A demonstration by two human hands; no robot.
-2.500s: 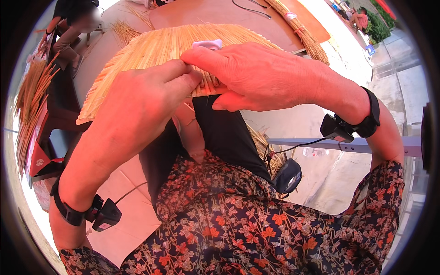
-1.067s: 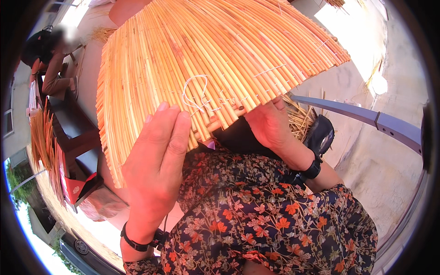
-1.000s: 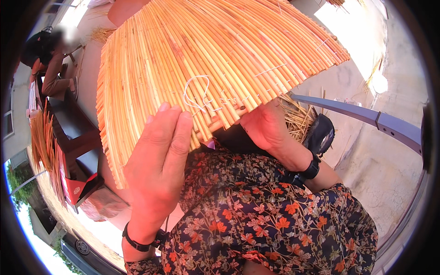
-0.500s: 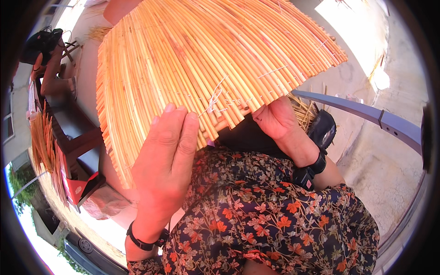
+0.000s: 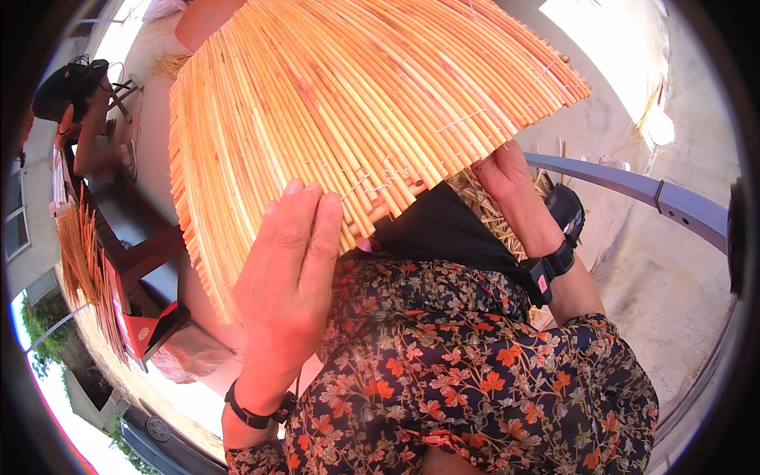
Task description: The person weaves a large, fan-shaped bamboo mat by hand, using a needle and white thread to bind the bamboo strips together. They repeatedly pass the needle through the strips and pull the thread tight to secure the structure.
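A broad mat of straw-coloured stalks [image 5: 317,103], laid side by side and stitched with white thread, slopes away in front of me. Along its near edge, a few cut stalk ends and a loose bit of thread [image 5: 368,176] stand out. My left hand [image 5: 285,257] holds that edge, fingers lying over the top and thumb hidden underneath. Farther right, my right hand [image 5: 507,178] reaches up under the mat's edge; its fingertips are covered by the stalks, so its grip does not show.
Loose stalks [image 5: 479,206] lie below the mat, near a dark shoe [image 5: 566,212]. A grey metal bar [image 5: 633,184] crosses at right. To the left are a dark wooden bench [image 5: 134,245], a bundle of stalks [image 5: 79,253] and another person's arm [image 5: 99,131].
My right hand has shifted right and a little up along the underside of the edge, showing more of the loose stalks below. The mat has tilted slightly; my left hand stays in place.
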